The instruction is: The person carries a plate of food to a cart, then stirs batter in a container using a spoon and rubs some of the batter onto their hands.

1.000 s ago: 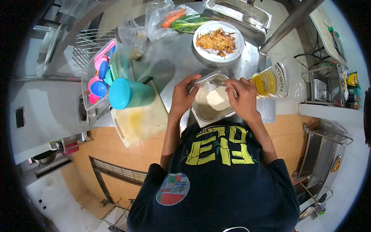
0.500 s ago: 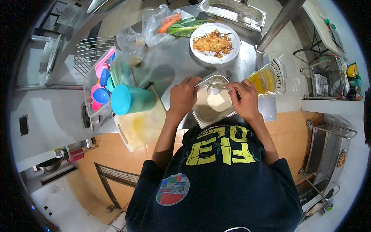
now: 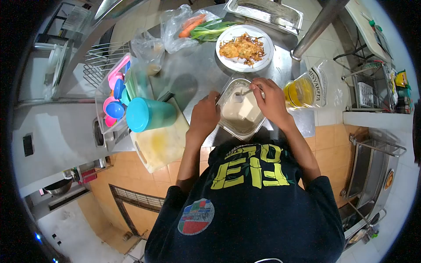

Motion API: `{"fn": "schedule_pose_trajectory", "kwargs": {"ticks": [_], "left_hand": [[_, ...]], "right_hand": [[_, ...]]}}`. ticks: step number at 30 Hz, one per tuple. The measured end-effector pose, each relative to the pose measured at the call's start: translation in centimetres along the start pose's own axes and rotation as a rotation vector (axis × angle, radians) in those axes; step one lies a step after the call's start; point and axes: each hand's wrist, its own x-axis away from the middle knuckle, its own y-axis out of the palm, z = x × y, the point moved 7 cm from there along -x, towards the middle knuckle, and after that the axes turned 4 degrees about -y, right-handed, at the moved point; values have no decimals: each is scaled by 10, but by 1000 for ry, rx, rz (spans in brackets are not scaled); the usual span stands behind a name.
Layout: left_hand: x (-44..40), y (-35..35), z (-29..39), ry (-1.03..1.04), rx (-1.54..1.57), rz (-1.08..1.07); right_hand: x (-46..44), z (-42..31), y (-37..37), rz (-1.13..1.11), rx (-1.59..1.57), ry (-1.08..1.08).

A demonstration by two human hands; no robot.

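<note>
A rectangular metal container [image 3: 226, 128] stands on the steel table, with pale, runny batter [image 3: 231, 113] in it. My left hand [image 3: 205, 115] grips its left rim, fingers closed on the edge. In my right hand [image 3: 271, 101] is a metal spoon [image 3: 246, 93], pinched by the handle, its bowl end in the batter. A bright white patch lies on the batter; whether it is glare I cannot tell. Just beyond the container is a white plate [image 3: 242, 69] of browned fritters [image 3: 243, 49]. To the right lies a plastic pouch of yellow oil [image 3: 300, 91].
Left of my arm are a cutting board [image 3: 169, 151], a turquoise-lidded tub [image 3: 142, 115] and a clear bin of colourful measuring cups [image 3: 115, 109]. Carrots [image 3: 191, 26] in a plastic bag, green leaves [image 3: 212, 31] and a metal tray [image 3: 265, 13] sit farther back. A steel post [image 3: 313, 33] rises at right.
My right hand has turned and moved a little left and up, bringing the spoon to the container's far side. My left hand keeps its hold on the rim, shifted slightly.
</note>
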Motion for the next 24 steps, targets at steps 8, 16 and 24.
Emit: {"fn": "schedule_pose_trajectory", "kwargs": {"ticks": [8,16,24], "left_hand": [[-7,-3,12,71,-124,27],[-2,14,12,-28,-286,-14],[-15,7,4,-115,-357,-33]], "right_hand": [[-35,11,27,-145,17,-208],[-33,8,26,-165,19,-200],[-30,12,26,-215,45,-179]]}}
